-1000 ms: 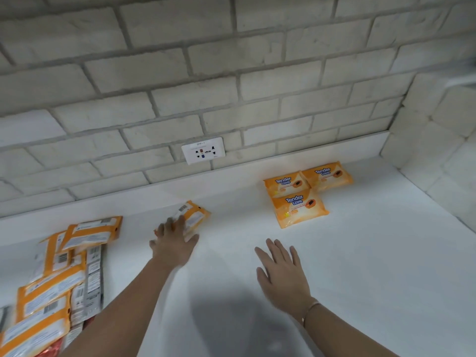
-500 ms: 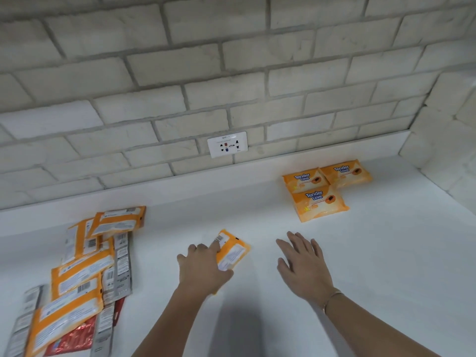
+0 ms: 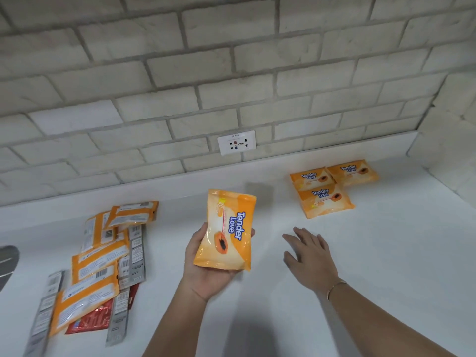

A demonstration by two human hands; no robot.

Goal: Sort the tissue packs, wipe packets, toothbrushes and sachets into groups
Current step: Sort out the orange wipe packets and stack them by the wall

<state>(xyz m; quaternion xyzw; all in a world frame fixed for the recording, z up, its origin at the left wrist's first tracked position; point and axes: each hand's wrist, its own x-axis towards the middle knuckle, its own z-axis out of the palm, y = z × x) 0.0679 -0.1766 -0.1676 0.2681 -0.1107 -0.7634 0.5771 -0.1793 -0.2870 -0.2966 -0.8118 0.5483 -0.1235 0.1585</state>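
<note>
Wipe packet [image 3: 226, 235] lifted, flipped face-up | left hand [image 3: 203, 275] fingers grip it | right hand [image 3: 309, 256] fingers spread

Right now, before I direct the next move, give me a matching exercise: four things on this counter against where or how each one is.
1 held wipe packet
2 three grouped wipe packets
3 red sachet
4 right hand

a partly under the mixed pile
b open, holding nothing
c gripped in the left hand, label up
d flat on the counter, far right

Pairs: 1-c, 2-d, 3-a, 4-b.
</note>
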